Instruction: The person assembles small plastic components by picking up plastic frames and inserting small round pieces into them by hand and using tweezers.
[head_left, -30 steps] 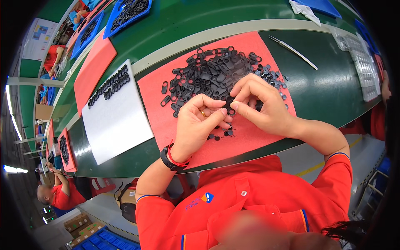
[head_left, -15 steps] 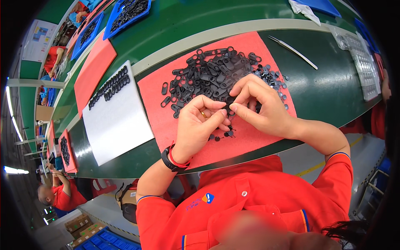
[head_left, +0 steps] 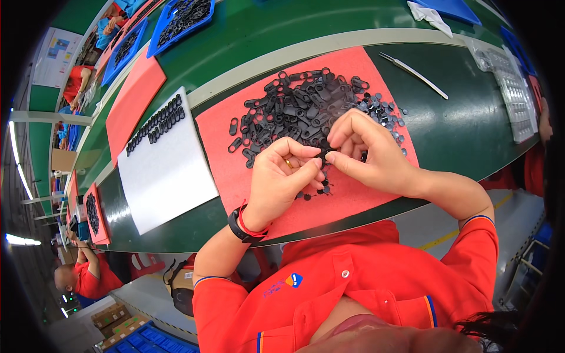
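Observation:
My left hand and my right hand meet over a pink mat. Thumb and fingertips of both are pinched on one small black plastic piece, mostly hidden by the fingers. Just beyond lies a heap of black oblong parts with round holes. Small round grey discs are scattered at the heap's right side, partly behind my right hand. A few dark round bits lie on the mat below my fingers.
Left of the mat, a white sheet carries rows of black parts. White-handled tweezers lie to the right, near a clear plastic tray. Blue trays stand across the table. Another person in red sits far left.
Both hands stay over the same spot, still pinching the small black piece. My right hand's fingers have shifted slightly; little else differs on the table.

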`<state>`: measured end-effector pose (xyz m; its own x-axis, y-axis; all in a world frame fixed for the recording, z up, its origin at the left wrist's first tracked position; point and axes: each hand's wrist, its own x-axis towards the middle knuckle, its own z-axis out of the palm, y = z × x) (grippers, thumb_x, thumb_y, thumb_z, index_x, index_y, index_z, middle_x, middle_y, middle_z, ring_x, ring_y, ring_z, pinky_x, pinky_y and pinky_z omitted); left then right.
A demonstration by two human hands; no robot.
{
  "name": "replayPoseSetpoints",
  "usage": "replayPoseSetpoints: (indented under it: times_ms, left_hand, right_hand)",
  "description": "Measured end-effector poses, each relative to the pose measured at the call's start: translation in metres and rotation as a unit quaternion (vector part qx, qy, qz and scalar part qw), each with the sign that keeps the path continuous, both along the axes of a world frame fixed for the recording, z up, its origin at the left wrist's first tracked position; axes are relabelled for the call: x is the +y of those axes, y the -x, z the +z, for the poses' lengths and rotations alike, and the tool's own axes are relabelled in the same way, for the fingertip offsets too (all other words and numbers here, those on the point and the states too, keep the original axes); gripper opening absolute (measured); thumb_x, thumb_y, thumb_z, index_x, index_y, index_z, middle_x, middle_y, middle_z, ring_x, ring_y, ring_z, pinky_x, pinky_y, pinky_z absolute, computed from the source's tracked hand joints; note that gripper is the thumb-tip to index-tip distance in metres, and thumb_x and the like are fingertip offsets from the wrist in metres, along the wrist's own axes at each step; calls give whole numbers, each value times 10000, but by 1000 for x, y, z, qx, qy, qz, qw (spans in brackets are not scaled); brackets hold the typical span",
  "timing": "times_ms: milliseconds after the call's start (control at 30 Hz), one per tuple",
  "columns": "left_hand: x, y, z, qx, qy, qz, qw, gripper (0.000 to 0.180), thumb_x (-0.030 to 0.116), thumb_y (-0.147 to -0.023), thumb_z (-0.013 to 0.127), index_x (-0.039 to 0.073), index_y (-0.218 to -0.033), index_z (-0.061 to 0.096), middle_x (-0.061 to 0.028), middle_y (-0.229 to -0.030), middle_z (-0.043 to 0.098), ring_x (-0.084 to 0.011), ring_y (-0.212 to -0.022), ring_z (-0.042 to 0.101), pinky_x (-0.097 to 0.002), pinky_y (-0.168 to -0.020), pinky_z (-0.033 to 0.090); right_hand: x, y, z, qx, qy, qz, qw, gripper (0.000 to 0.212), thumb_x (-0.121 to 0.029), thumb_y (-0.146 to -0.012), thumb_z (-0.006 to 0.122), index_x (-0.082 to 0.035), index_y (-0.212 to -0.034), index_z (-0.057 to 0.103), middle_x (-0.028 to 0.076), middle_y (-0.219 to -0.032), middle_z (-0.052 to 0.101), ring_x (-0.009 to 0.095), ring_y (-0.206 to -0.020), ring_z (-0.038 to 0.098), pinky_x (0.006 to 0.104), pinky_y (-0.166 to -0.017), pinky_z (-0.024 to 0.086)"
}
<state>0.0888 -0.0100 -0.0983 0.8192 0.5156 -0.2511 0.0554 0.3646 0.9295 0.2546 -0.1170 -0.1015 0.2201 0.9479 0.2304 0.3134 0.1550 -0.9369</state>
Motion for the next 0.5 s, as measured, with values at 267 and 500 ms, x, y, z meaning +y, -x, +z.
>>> replayPoseSetpoints:
  times_ms: [267,500]
  left_hand:
    - [3,0,-2,22,32,-11,999,111,21,-851,602,-40,-938,573,-107,-775,648,-123,-634,651,-216,-541,537]
    - [1,-2,0,20,42,-21,999,120,12,-847,616,-39,-952,586,-111,-751,651,-126,-614,644,-226,-548,540]
  right_hand:
    - [2,-7,13,190,231,81,951,86,-71,-867,595,-4,-909,561,19,-768,599,38,-577,547,175,-481,413]
    - [2,-7,18,168,248,70,952,118,-116,-861,604,-13,-857,547,12,-667,584,48,-516,539,182,-403,371]
